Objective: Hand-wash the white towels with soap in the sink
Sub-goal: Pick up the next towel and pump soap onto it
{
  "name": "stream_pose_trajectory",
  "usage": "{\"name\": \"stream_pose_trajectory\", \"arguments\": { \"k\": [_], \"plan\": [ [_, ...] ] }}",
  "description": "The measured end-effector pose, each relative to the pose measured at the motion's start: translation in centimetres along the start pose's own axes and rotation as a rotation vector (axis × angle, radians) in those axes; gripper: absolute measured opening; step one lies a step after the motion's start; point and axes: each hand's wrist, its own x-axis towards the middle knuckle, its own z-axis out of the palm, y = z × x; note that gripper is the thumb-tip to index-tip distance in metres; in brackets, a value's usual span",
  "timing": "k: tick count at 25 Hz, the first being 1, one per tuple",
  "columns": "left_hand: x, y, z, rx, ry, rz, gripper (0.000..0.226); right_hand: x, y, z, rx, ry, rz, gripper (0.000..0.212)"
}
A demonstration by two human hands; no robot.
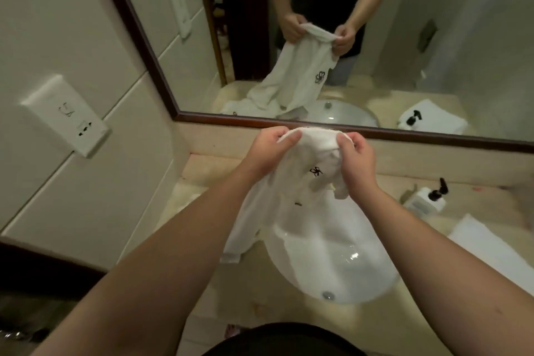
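Observation:
A white towel (291,191) with a small black embroidered mark hangs above the white oval sink (341,269). My left hand (267,153) grips its top edge on the left, and my right hand (357,165) pinches the same bunched edge on the right. The towel's lower part drapes over the sink's left rim onto the counter. A white soap bottle (424,199) with a black pump stands right of the sink.
A folded white towel (491,248) lies on the beige counter (476,196) at the right. A dark-framed mirror (318,37) runs along the back wall. A wall socket plate (65,115) sits on the tiled left wall.

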Motion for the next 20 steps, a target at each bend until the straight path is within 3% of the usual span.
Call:
{"name": "stream_pose_trajectory", "arguments": {
  "k": [6,10,20],
  "plan": [
    [1.4,6.6,10.0,-0.094,-0.193,0.067,0.035,0.4,0.9,-10.2,0.047,0.221,0.061,0.016],
    [1.8,6.9,14.4,-0.117,-0.255,0.045,0.039,-0.1,1.4,-14.6,0.014,0.275,0.058,0.022],
    [1.4,1.2,15.1,0.058,-0.279,0.012,0.041,-1.3,4.0,-15.3,-0.098,0.24,0.143,0.024]
  ]
}}
